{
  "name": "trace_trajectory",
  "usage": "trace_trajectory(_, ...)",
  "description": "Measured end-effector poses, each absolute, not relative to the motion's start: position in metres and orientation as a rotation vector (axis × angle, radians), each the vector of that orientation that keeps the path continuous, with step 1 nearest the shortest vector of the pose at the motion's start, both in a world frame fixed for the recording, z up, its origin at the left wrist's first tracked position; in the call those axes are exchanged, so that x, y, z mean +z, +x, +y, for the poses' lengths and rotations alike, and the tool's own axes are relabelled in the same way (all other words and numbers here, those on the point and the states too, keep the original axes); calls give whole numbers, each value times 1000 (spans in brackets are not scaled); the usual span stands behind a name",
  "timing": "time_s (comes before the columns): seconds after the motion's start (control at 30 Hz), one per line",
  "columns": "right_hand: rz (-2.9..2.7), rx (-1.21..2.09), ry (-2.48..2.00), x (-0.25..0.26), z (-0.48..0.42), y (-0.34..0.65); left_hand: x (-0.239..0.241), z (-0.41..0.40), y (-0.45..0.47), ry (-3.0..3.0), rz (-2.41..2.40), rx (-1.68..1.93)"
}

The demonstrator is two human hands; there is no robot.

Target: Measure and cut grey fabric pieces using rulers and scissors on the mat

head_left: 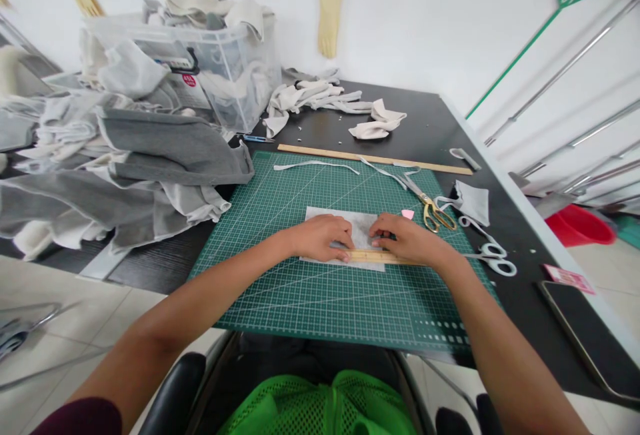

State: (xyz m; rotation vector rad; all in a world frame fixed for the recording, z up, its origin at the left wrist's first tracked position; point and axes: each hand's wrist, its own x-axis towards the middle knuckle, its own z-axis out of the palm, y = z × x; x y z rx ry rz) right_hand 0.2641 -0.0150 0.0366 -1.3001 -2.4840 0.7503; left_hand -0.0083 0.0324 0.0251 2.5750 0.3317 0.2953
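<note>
A light grey piece of cloth point(363, 220) lies on the green cutting mat point(300, 302), with a wooden ruler point(367, 256) across its lower part. My left hand point(325, 238) rests over the cloth's left side, its fingers and thumb curled together at the cloth beside the ruler's left end. On the right side, my right hand point(400, 236) has its thumb and fingers bent toward each other at the cloth, just above the ruler. The hand and wrist cover part of the ruler. Exactly how the fingertips grip the fabric is hard to see.
Gold-handled scissors point(431, 212) and white-handled scissors point(495, 258) lie to the right, near a small grey pouch point(471, 202). A long wooden ruler point(375, 158) crosses the mat's far edge. Grey fabric point(170, 142) is heaped left, before a clear bin point(240, 82). A phone point(590, 335) lies right.
</note>
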Motion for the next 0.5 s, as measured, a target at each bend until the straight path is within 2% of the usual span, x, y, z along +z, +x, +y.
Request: trace_trajectory(0.5, -2429, 735, -1272, 25, -7, 273, 27, 32, -11, 2483, 261, 251)
